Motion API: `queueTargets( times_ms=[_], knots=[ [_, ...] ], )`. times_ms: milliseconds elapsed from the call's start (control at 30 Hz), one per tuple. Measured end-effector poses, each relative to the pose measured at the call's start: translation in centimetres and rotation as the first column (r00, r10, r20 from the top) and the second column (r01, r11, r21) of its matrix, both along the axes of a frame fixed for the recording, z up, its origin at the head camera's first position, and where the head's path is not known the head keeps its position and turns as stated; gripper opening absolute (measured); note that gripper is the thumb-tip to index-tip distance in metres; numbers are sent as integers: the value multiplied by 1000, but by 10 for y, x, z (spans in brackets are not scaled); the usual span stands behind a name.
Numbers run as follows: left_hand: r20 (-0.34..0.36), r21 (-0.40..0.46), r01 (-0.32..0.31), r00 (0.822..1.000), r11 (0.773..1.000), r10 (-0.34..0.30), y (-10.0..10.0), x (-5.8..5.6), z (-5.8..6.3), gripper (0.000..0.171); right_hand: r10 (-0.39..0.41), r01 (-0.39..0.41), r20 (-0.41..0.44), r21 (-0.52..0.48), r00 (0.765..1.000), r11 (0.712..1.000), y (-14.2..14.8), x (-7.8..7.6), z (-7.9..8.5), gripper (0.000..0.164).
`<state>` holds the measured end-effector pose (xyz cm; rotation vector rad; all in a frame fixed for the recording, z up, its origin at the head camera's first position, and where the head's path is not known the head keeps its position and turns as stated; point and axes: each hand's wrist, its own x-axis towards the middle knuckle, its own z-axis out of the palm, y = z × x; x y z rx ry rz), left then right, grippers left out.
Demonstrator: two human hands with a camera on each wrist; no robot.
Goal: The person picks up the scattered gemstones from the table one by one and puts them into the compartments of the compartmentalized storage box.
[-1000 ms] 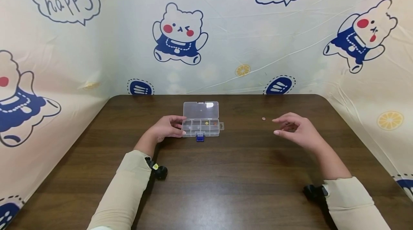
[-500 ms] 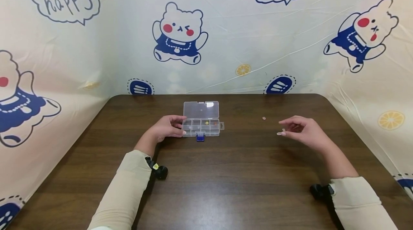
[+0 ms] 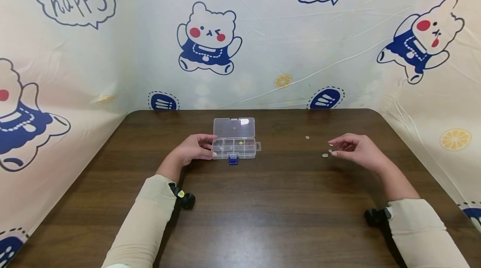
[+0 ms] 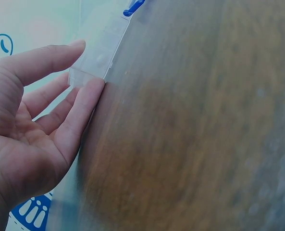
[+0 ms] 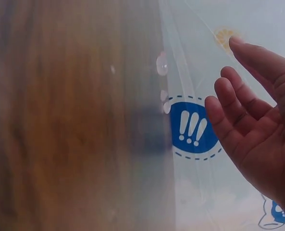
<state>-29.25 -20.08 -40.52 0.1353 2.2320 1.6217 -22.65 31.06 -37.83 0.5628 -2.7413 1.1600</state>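
Observation:
A clear plastic compartment box [image 3: 234,148] lies open on the brown table [image 3: 263,201], its lid [image 3: 234,127] flat behind it and a blue latch [image 3: 233,160] at the front. A yellow bead [image 3: 240,143] and an orange one [image 3: 249,143] sit in its compartments. My left hand [image 3: 206,147] grips the box's left end, thumb behind and fingers in front; the left wrist view shows the box corner [image 4: 92,62] between thumb and forefinger. My right hand [image 3: 336,149] hovers with relaxed fingers, holding nothing, just right of two pale beads [image 3: 325,155]. The beads [image 5: 161,63] show blurred in the right wrist view.
Another small bead [image 3: 307,137] lies alone further back on the table. A cartoon-print cloth wall [image 3: 263,51] closes off the back and both sides. Black wrist cameras [image 3: 186,199] sit on both cream sleeves.
My right hand sank toward the table and drew slightly right, leaving two pale beads showing at its fingertips. The left hand and the box stayed still.

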Motion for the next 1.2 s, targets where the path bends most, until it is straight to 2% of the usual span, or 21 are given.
queueTargets(
  times_ms=[233,533,767,1000,1200],
  knots=[
    [0,0,5,1000,1000,-5,0,0,0,72,3,-3,52,6,999,1000,12,-13,-5,30],
    [1,-1,3,1000,1000,-3,0,0,-1,72,-28,33,171,-28,985,999,23,-29,-12,34],
    [1,5,4,1000,1000,-4,0,-1,0,71,8,3,240,-48,971,999,30,-38,-13,37],
    [4,1,5,1000,1000,-5,-1,-1,0,72,34,-41,290,18,957,999,32,-49,-14,39],
    [2,-1,10,1000,1000,-10,-1,-1,0,72,49,-64,337,32,940,997,31,-58,-15,42]
  ],
)
